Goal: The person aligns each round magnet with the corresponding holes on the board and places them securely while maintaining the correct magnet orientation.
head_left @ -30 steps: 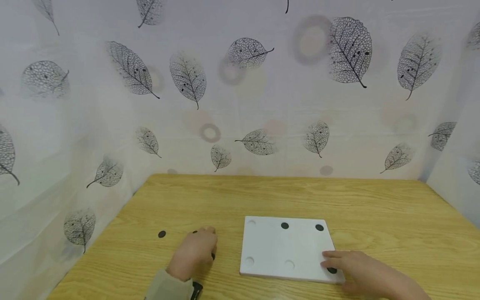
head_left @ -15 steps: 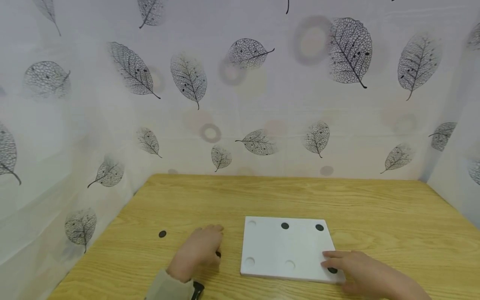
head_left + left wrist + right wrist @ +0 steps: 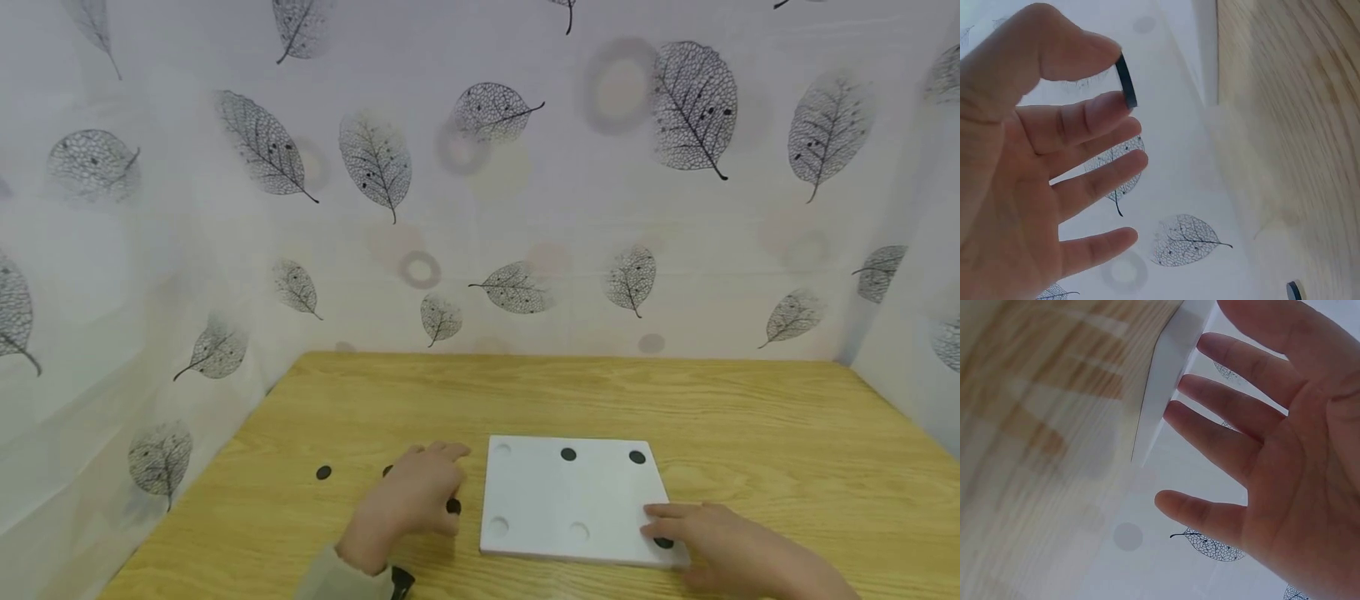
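Observation:
My left hand point(image 3: 412, 493) is left of the white board point(image 3: 555, 500), above the table. Between thumb and index finger it pinches a thin black disc point(image 3: 1125, 80), seen edge-on in the left wrist view; the other fingers are spread. My right hand point(image 3: 720, 537) rests on the board's right edge with fairly straight fingers, which the right wrist view shows touching the board point(image 3: 1169, 375). Black discs sit in the board's back-middle recess point(image 3: 568, 454), back-right recess point(image 3: 637, 457) and front-right recess point(image 3: 663, 542), the last partly covered by fingers. Three other round recesses show bare white.
Two more black discs lie on the wooden table point(image 3: 600, 392): one disc point(image 3: 323, 472) at the left, another disc point(image 3: 387, 470) just behind my left hand, partly hidden. A pale curtain point(image 3: 480, 192) with leaf prints surrounds the table at the back and sides.
My left hand has moved right toward the board, carrying the pinched disc. A disc on the table behind it shows again. The right hand and board have stayed put.

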